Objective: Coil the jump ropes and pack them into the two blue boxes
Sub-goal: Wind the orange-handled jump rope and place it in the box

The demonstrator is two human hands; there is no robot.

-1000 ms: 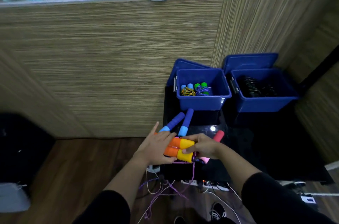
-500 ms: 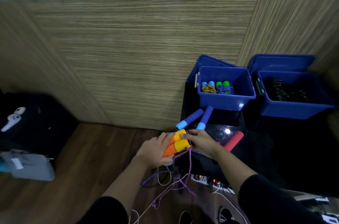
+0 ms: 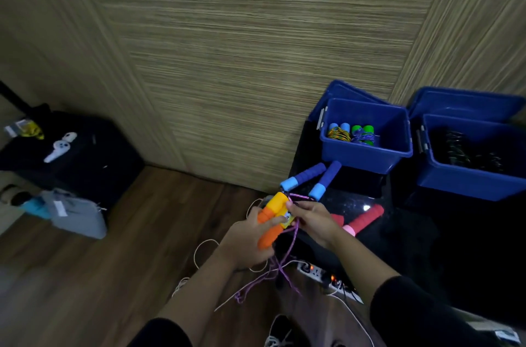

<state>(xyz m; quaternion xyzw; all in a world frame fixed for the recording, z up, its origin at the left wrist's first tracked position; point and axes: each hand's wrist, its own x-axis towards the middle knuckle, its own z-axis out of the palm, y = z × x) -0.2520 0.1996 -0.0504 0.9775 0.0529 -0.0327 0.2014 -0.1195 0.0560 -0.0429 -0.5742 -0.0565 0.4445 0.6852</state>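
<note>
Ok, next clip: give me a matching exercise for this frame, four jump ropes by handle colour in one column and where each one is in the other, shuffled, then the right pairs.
Column 1
1. orange-and-yellow handles
2. purple-and-light-blue handles
3. green handles
4. red-and-pink handles

Column 2
A. coiled inside the left blue box
B. lying on the black table, to the right of the right hand
C. gripped in the left hand
D. lying on the table in front of the left blue box

Pairs: 1-C, 2-D, 3-A, 4-B
</note>
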